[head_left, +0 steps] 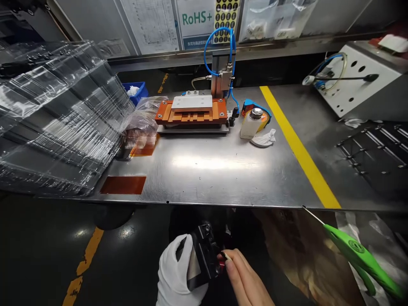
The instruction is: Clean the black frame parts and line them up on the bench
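Note:
Below the table's front edge, my left hand [176, 274], in a white glove, is wrapped round a black boxy part [204, 250]. A flat, greyish glossy face of the part shows beside the glove's thumb. My right hand [244, 278] is bare and closed in a pinch at the part's right side. Its thumb and index finger meet by a small dark piece with a pale edge, too small to name. A bit of red [221, 265] shows at the fingertips, and I cannot tell whether it belongs to the part.
On the metal table [204, 182] stands an orange clamping fixture [191, 117] with blue air hoses. Right of it are a dispenser bottle [251, 123] and white cloth [265, 138]. Clear plastic trays [57, 127] are stacked left, near an amber sheet [123, 185]. A green-handled tool [357, 246] juts at the lower right.

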A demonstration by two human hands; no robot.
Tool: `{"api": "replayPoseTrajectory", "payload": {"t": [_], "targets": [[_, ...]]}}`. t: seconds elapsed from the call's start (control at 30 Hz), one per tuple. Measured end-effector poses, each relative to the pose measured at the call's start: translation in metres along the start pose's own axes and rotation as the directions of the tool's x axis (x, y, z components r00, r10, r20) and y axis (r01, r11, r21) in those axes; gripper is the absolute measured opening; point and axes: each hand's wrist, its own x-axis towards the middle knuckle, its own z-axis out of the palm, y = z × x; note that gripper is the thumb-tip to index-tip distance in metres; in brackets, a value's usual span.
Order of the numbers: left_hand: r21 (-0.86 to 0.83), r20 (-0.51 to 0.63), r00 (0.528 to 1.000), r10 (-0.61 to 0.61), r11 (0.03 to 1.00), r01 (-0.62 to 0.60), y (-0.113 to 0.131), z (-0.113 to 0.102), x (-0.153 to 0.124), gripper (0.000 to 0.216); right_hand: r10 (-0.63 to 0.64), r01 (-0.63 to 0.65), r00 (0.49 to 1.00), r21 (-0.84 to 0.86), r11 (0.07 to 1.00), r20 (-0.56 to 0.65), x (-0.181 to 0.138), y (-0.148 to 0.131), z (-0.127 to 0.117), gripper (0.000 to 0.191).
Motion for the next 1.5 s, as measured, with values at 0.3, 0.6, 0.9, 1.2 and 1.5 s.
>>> {"api": "replayPoseTrajectory", "payload": {"t": [0.3, 0.6, 0.9, 1.2, 1.5], "targets": [[-0.069, 0.036, 0.999, -0.021, 0.997, 0.023, 0.001, -0.007, -0.005, 0.088, -0.086, 0.097, 0.985, -0.072, 0.993, 0.151, 0.006, 0.002, -0.013, 0.037], [-0.088, 0.041, 0.994, -0.104, 0.99, 0.107, 0.011, -0.006, -0.008, 0.073, -0.176, 0.192, 0.969, -0.08, 0.978, 0.171, 0.001, -0.004, -0.029, 0.04], [-0.028, 0.046, 0.998, -0.03, 0.999, 0.032, 0.01, -0.003, -0.003, 0.08, -0.274, 0.299, 0.947, -0.144, 0.943, 0.168, 0.021, -0.002, -0.027, 0.058], [-0.1, 0.141, 0.988, -0.056, 0.993, 0.07, 0.004, -0.01, 0.002, 0.08, -0.158, 0.167, 0.978, -0.055, 0.985, 0.135, 0.017, 0.011, -0.033, 0.05], [0.169, 0.523, 0.852, 0.015, 0.978, -0.121, -0.03, -0.018, 0.025, 0.079, 0.265, -0.301, 0.835, -0.003, 0.954, 0.482, 0.016, 0.033, -0.016, 0.049]]}}
